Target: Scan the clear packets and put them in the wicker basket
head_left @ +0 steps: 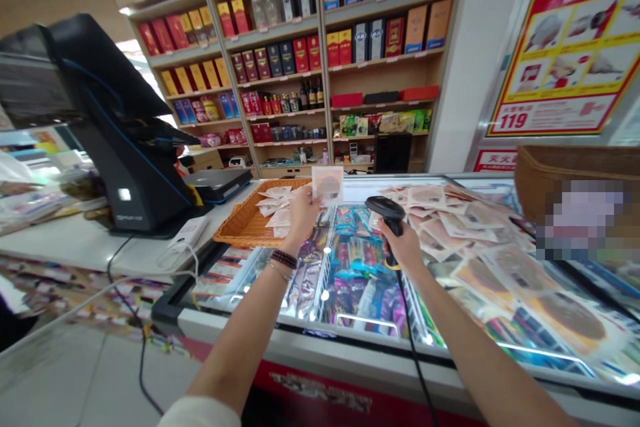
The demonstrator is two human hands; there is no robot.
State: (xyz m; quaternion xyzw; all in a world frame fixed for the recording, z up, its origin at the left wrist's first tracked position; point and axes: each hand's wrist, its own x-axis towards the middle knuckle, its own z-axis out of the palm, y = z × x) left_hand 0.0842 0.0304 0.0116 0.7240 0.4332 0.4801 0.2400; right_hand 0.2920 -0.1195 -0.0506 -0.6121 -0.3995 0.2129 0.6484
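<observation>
My left hand [303, 212] grips a flat, clear packet [328, 185] by its left edge and holds it upright above the freezer. A round, brownish shape shows through the packet. In my right hand [404, 248] is a black barcode scanner [387, 208], its head pointed up and left toward the packet, a short gap apart. The scanner's cable [413, 340] hangs down over the freezer front. Just left of my left hand lies a wicker tray [239, 221] with several similar packets [278, 203]. A large heap of such packets [445, 213] covers the glass right of the scanner.
Beneath the glass of the chest freezer [225, 330], colourful wrapped goods [363, 260] lie in wire baskets. A black checkout terminal [107, 140] stands on the left counter, with loose cables below. A brown basket [530, 173] sits at right. Shelves [280, 73] of boxes line the back.
</observation>
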